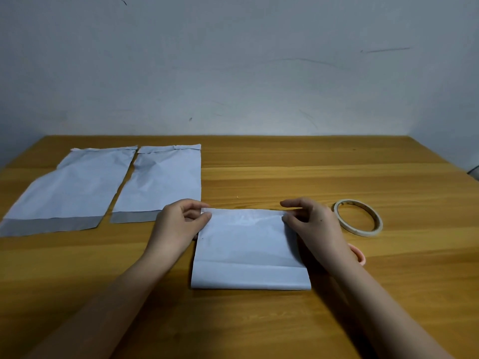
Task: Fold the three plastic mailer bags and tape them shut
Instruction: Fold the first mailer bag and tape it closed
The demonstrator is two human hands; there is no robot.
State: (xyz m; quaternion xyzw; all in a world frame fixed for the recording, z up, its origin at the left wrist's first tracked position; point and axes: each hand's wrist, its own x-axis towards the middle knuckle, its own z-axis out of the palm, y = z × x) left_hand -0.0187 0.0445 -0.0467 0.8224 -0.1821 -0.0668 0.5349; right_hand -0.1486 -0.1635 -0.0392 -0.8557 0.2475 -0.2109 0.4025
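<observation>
A folded white mailer bag lies on the wooden table in front of me. My left hand pinches its far left corner between thumb and fingers. My right hand pinches its far right corner the same way. Two more white mailer bags lie flat and unfolded at the left: one at the far left, the other beside it, each with a grey strip at its near end. A roll of pale tape lies flat just right of my right hand.
The wooden table meets a pale wall at its far edge. A pink object shows partly behind my right wrist. A dark cable end peeks in at the right edge.
</observation>
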